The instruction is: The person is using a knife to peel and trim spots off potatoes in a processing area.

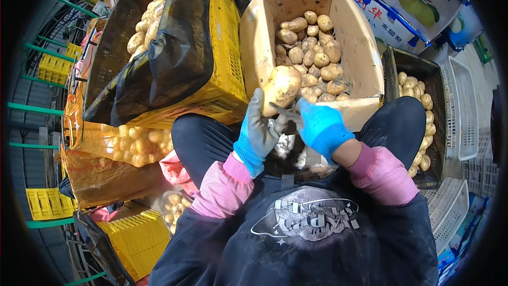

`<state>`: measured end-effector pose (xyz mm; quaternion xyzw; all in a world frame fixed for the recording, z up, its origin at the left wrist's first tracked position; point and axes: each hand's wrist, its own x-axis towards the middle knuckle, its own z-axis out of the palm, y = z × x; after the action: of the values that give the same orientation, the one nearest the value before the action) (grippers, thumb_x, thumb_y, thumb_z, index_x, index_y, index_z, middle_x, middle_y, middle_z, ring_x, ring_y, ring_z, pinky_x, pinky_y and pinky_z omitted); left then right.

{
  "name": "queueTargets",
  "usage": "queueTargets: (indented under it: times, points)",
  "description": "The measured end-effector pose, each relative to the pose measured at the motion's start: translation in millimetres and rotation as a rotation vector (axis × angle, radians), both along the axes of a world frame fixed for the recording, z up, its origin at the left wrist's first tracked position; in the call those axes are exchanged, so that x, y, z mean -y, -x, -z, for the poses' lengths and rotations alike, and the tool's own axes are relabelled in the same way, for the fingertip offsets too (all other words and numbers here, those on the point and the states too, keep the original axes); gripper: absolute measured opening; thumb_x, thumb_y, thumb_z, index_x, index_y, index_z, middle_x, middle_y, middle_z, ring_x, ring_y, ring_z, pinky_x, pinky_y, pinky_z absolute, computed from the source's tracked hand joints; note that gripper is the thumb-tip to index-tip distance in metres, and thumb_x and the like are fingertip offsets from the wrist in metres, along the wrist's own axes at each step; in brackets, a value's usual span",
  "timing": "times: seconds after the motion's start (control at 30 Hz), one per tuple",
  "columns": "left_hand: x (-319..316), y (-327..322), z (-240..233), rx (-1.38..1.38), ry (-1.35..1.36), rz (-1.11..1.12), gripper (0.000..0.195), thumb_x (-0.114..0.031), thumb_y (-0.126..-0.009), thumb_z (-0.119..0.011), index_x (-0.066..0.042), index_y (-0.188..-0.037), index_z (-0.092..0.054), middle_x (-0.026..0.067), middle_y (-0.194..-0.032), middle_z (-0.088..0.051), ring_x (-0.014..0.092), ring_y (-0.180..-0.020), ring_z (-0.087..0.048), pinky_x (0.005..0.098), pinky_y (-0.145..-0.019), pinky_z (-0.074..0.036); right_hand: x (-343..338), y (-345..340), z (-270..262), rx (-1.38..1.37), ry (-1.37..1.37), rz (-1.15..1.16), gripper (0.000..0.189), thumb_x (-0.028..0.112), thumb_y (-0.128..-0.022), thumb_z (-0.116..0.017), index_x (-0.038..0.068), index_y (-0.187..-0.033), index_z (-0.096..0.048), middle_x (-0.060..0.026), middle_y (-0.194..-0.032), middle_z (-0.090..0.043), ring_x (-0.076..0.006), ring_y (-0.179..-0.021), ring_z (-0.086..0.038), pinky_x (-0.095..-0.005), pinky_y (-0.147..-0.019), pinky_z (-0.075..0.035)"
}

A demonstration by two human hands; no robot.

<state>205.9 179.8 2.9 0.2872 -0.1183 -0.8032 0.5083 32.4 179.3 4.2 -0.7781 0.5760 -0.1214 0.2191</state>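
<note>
My left hand (260, 127), in a blue glove with a grey coated palm, holds a large potato (282, 87) upright at its lower end. My right hand (321, 125), in a matching glove, grips a small dark tool (283, 110), apparently a knife, whose tip lies at the potato's lower part. Its exact kind cannot be told, as the fingers cover much of it. Just beyond both hands stands an open cardboard box (361, 55) with many smaller, soil-marked potatoes (320, 60) inside.
At the left stands a yellow plastic crate (226, 47) lined with black cloth, holding potatoes. Below it lies an orange mesh bag of potatoes (135, 145). On the right are a dark crate of potatoes (434, 167) and white plastic baskets (462, 107). Printed cartons (408, 4) are stacked at the upper right.
</note>
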Motion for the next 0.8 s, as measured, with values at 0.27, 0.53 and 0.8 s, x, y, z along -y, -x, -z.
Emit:
queueTargets:
  times: [0.27,0.53,0.8]
  points:
    - [1.2,-13.1,9.0,0.135,0.152,0.027,0.056,-0.046,-0.097,-0.057,-0.002,-0.131,-0.051,0.0147,-0.118,-0.063,0.018,-0.089,-0.067,0.0251,-0.070,-0.057,27.0,42.5,0.8,0.511,-0.127,0.159,0.042,0.028,-0.087,-0.069,0.000,-0.117,-0.061,-0.0171,-0.081,-0.070,-0.0299,-0.075,-0.070,-0.0413,-0.068,-0.056]
    - [1.6,3.3,-13.0,0.695,0.816,-0.313,0.089,-0.008,-0.066,-0.084,-0.005,-0.142,-0.038,0.0171,-0.143,-0.046,0.028,-0.129,-0.052,0.0406,-0.109,-0.044,5.4,32.4,-53.7,1.278,-0.597,0.028,0.068,0.034,-0.092,-0.067,0.001,-0.145,-0.042,-0.0095,-0.116,-0.063,-0.0116,-0.080,-0.065,-0.0228,-0.063,-0.051]
    - [-13.0,-6.8,-21.1,0.871,0.695,-0.111,0.091,0.004,-0.065,-0.073,0.000,-0.146,-0.032,0.0155,-0.137,-0.048,0.024,-0.127,-0.052,0.0362,-0.106,-0.046,-1.7,34.9,-50.5,1.267,-0.561,0.027,0.066,0.032,-0.090,-0.068,0.002,-0.144,-0.046,-0.0088,-0.106,-0.066,-0.0099,-0.067,-0.059,-0.0207,-0.060,-0.049]
